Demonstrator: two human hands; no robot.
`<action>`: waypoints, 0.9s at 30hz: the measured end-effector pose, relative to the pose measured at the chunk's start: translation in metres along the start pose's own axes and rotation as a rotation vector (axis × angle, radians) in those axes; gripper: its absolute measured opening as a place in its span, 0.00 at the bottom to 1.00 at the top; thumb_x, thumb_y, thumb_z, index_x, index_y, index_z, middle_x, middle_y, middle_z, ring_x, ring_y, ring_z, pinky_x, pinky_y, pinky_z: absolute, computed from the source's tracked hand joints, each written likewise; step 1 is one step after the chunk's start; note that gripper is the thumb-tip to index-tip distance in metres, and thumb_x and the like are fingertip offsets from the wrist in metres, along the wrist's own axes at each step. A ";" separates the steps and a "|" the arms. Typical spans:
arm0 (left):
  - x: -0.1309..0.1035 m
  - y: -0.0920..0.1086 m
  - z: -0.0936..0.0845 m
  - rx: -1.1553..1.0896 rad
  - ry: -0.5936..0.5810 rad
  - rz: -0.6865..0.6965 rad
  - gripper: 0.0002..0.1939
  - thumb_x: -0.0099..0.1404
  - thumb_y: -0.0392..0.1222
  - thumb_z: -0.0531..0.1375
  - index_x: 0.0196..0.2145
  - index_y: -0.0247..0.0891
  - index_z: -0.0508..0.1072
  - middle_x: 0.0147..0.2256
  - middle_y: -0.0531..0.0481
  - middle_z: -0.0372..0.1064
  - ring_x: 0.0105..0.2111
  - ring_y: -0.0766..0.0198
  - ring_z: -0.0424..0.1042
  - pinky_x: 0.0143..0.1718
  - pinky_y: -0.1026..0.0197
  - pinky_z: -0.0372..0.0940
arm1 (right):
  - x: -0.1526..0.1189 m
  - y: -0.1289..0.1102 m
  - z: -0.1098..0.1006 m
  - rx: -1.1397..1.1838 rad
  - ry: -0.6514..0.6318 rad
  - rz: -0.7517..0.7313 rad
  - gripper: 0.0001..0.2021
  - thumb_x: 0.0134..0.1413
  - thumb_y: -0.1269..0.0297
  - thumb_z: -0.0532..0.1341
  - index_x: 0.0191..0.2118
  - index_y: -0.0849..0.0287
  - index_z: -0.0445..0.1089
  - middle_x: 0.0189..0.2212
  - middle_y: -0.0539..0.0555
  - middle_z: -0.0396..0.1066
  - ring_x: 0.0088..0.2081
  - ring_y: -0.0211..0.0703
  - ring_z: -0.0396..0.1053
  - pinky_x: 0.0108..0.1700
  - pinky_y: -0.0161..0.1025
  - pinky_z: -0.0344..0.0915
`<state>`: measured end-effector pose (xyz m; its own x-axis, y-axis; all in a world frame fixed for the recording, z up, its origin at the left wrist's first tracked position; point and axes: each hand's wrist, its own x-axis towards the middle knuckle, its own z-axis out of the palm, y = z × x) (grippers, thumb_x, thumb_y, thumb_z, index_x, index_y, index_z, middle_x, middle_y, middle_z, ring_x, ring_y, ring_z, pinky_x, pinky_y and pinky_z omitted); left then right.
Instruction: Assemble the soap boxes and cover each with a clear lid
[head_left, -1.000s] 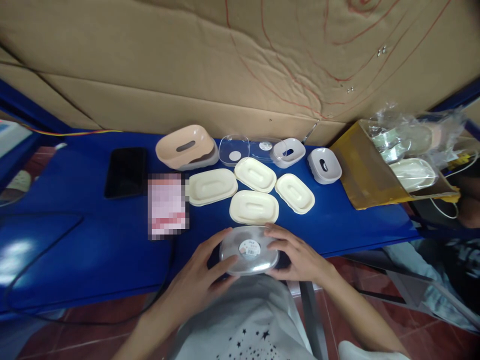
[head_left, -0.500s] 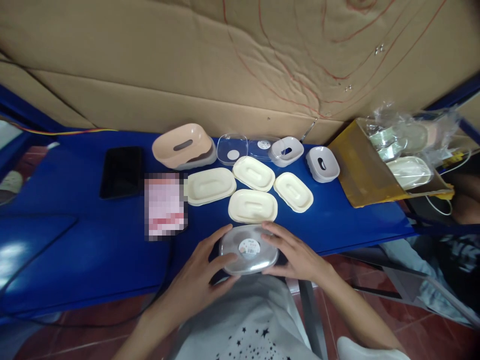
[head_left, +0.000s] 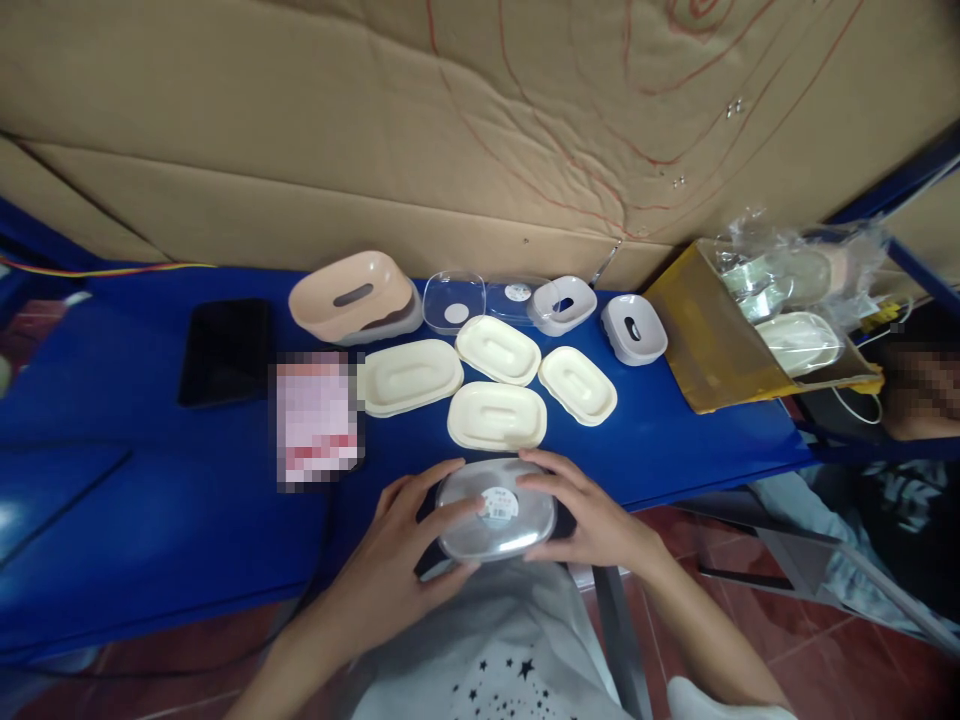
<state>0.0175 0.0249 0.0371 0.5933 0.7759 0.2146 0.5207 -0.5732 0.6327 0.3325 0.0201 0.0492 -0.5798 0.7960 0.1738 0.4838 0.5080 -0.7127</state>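
Between my hands, at the table's front edge, is an oval container with a clear lid point(head_left: 469, 520) and a round white label on top. My left hand point(head_left: 420, 530) grips its left side, one finger resting on the lid by the label. The right side is held by my right hand point(head_left: 581, 510), fingers curved around the rim. Just beyond it lie several cream oval trays, the nearest one point(head_left: 498, 415) almost touching the container. Clear lids point(head_left: 454, 300) lie behind the trays, beside a small grey slotted box point(head_left: 570, 305).
A peach slotted box point(head_left: 352, 295) rests at the back left, near a black tablet point(head_left: 225, 352) and a pixelated pink item point(head_left: 316, 420). Another grey box point(head_left: 634, 330) stands by a cardboard box point(head_left: 694, 340) of wrapped containers. A person point(head_left: 900, 500) is at the right.
The camera view has shifted slightly, moving the table items left in the picture. Both hands still hold the container; the left finger on the lid now reaches the label.
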 end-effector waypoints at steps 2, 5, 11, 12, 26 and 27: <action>-0.001 -0.001 0.002 0.013 -0.007 -0.007 0.28 0.72 0.41 0.66 0.66 0.56 0.70 0.71 0.45 0.59 0.66 0.42 0.66 0.64 0.31 0.69 | 0.001 0.000 0.000 -0.028 -0.009 -0.005 0.42 0.58 0.53 0.78 0.73 0.46 0.61 0.74 0.62 0.58 0.75 0.59 0.59 0.72 0.58 0.68; -0.005 -0.003 0.006 0.036 -0.043 -0.044 0.33 0.72 0.43 0.68 0.70 0.57 0.66 0.74 0.45 0.57 0.66 0.39 0.65 0.61 0.34 0.72 | -0.007 -0.003 0.001 -0.035 0.015 0.013 0.40 0.58 0.55 0.77 0.72 0.47 0.61 0.72 0.63 0.58 0.74 0.60 0.60 0.71 0.58 0.69; -0.008 -0.006 0.006 0.028 0.015 -0.045 0.39 0.77 0.47 0.64 0.78 0.55 0.52 0.76 0.41 0.54 0.70 0.39 0.63 0.62 0.33 0.72 | -0.064 -0.012 0.000 -0.166 0.189 0.236 0.38 0.59 0.57 0.76 0.71 0.47 0.63 0.71 0.64 0.60 0.71 0.65 0.65 0.66 0.59 0.75; -0.007 -0.006 0.006 0.031 0.022 -0.038 0.38 0.78 0.47 0.62 0.78 0.55 0.52 0.75 0.41 0.56 0.70 0.40 0.64 0.63 0.34 0.72 | -0.077 -0.012 -0.002 -0.192 0.231 0.286 0.37 0.59 0.56 0.75 0.70 0.47 0.63 0.71 0.64 0.60 0.71 0.66 0.65 0.66 0.60 0.75; -0.001 -0.003 0.009 0.131 0.069 -0.009 0.24 0.80 0.45 0.59 0.70 0.55 0.67 0.68 0.48 0.68 0.61 0.47 0.71 0.59 0.40 0.76 | -0.091 0.045 -0.056 -0.705 0.716 0.467 0.39 0.68 0.45 0.68 0.76 0.51 0.57 0.76 0.69 0.56 0.76 0.76 0.53 0.71 0.80 0.55; -0.001 -0.003 0.010 0.140 0.075 -0.009 0.24 0.80 0.45 0.59 0.70 0.55 0.68 0.68 0.48 0.68 0.61 0.47 0.71 0.59 0.40 0.76 | -0.076 0.043 -0.053 -0.742 0.722 0.426 0.38 0.69 0.47 0.68 0.77 0.50 0.57 0.76 0.68 0.57 0.77 0.75 0.53 0.71 0.79 0.54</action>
<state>0.0217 0.0228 0.0275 0.5431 0.7959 0.2675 0.6096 -0.5929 0.5262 0.4326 -0.0009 0.0411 0.1264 0.8334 0.5381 0.9630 0.0271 -0.2681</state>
